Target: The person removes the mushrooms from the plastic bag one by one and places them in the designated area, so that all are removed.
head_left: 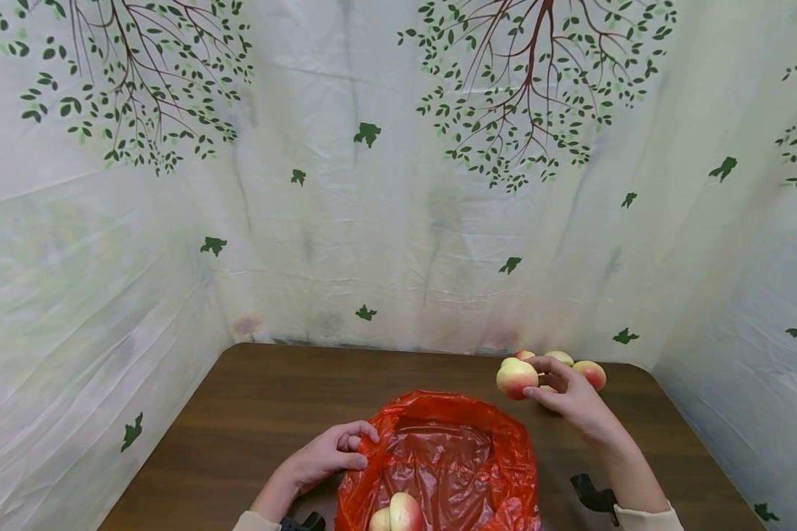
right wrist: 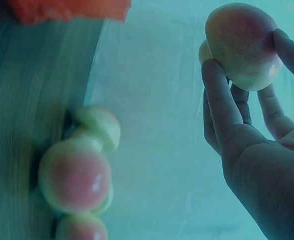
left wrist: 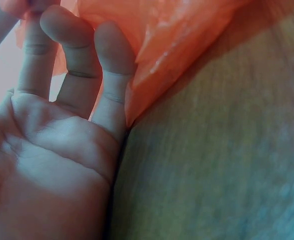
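A red plastic bag [head_left: 438, 402] sits with its mouth spread wide at the front middle of the table. My left hand [head_left: 328, 457] pinches the left side of its rim; the thumb's grip is cut off in the left wrist view. Inside the bag, near the front, lie yellow-red peaches [head_left: 406, 510]. At the back right, my right hand [head_left: 567, 394] holds a peach [right wrist: 242, 45] between thumb and fingertips, raised above the table. Behind it a paler rounded part shows; I cannot tell whether it is another fruit. Several more peaches [head_left: 591, 375] are grouped beside and behind that hand.
The brown wooden table [head_left: 272, 391] ends at a pale cloth wall [head_left: 398, 243] printed with trees and leaves, which also encloses both sides. A black wrist mount [head_left: 594, 493] is on the right forearm.
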Demonstrator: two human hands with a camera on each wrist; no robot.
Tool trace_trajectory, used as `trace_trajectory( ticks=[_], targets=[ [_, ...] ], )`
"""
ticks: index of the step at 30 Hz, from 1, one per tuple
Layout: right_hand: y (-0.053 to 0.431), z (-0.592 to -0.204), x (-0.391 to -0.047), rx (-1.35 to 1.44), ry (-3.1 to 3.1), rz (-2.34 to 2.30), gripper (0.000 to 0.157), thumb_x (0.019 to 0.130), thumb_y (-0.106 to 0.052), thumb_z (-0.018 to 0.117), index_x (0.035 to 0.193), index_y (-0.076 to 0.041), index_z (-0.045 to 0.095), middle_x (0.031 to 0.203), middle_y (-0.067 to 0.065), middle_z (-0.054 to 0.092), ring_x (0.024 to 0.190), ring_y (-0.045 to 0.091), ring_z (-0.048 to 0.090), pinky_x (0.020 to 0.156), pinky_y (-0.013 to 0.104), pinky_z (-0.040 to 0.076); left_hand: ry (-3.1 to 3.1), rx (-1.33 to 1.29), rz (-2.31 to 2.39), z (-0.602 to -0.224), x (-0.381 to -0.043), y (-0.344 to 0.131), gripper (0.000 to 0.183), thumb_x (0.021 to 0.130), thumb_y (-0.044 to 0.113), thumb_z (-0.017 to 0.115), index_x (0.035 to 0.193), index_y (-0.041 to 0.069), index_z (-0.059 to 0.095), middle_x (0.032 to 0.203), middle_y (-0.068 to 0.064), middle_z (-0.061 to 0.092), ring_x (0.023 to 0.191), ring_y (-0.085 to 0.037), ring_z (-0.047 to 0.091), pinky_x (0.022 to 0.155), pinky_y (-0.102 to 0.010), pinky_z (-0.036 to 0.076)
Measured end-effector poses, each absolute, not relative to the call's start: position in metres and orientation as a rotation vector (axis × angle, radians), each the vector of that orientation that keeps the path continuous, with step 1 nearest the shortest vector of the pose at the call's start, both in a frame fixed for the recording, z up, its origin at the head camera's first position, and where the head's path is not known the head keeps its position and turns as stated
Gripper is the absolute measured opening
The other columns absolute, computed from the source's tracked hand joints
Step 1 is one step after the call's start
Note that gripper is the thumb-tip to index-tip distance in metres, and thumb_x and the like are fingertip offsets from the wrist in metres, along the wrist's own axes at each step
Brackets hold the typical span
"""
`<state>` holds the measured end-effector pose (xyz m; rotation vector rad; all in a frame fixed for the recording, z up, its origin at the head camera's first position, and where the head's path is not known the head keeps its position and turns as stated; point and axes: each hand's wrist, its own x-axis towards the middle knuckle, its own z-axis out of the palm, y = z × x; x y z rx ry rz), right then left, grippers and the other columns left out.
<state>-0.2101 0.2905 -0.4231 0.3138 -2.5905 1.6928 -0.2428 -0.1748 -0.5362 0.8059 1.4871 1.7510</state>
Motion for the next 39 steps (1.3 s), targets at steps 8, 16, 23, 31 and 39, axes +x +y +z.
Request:
trace_trajectory(
  ticks=[8,16,23,31,39],
  targets=[
    [0.316,-0.429,-0.207,0.358,-2.461,1.813,0.046,0.103,-0.009,0.069,0.142,0.006,0.051,0.124,-0.014,0.062,0.105,0.006,0.07,0.087,0.027,0.064,1.479,0.8,1.759,-0.536,-0.242,-0.173,0.022,0.106,0.007,0.061,0.126,0.015,0.056,0.097,0.011,0.076,0.087,-0.002,0.075,0.082,-0.026,0.066],
    [0.345,-0.424,-0.202,0.142,-2.577,1.564,0.054,0.102,-0.025,0.073,0.147,-0.003,0.054,0.12,-0.026,0.063,0.108,-0.006,0.063,0.089,0.02,0.053,1.459,0.816,1.778,-0.535,-0.24,-0.173,0.022,0.106,0.006,0.061,0.127,0.011,0.055,0.098,0.01,0.076,0.087,-0.002,0.075,0.081,-0.025,0.065],
    [0.375,-0.431,-0.201,0.024,-2.586,1.571,0.06,0.104,-0.028,0.07,0.151,0.001,0.047,0.117,-0.031,0.06,0.106,-0.014,0.06,0.086,0.014,0.053,1.45,0.824,1.782,-0.536,-0.239,-0.173,0.022,0.106,0.006,0.061,0.127,0.011,0.054,0.101,0.008,0.078,0.087,-0.003,0.076,0.079,-0.025,0.065],
    [0.401,-0.447,-0.204,-0.067,-2.608,1.6,0.061,0.105,-0.033,0.069,0.151,-0.001,0.046,0.112,-0.032,0.06,0.103,-0.013,0.061,0.086,0.017,0.054,1.451,0.822,1.781,-0.534,-0.239,-0.173,0.022,0.106,0.006,0.061,0.126,0.011,0.054,0.101,0.008,0.078,0.086,-0.003,0.076,0.079,-0.025,0.065],
    [0.419,-0.463,-0.207,-0.116,-2.672,1.577,0.063,0.105,-0.033,0.069,0.151,0.002,0.044,0.12,-0.018,0.062,0.101,-0.011,0.061,0.086,0.018,0.057,1.466,0.814,1.776,-0.532,-0.24,-0.173,0.022,0.106,0.007,0.061,0.127,0.01,0.054,0.098,0.01,0.077,0.085,-0.002,0.075,0.079,-0.025,0.065]
  ],
)
